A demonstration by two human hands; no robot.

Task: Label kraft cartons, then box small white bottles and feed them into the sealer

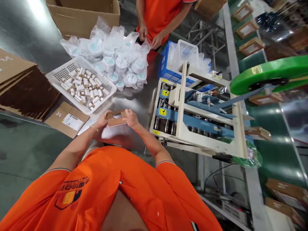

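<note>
Between my hands is a small brown cardboard box, its top open and something whitish lying inside that I cannot make out. My left hand grips the box's left end. On its right end my right hand is closed over a flap. Just beyond the box, a white perforated basket holds many small bottles with white labels. Plastic-wrapped round tubs with white and teal lids are heaped behind the basket. To the left lies a flattened carton with a shipping label.
A roller sealing machine with a green tape roll stands at my right. Behind it sits a blue crate. Stacked flat cardboard is at the left, a large carton at the back. A co-worker stands opposite.
</note>
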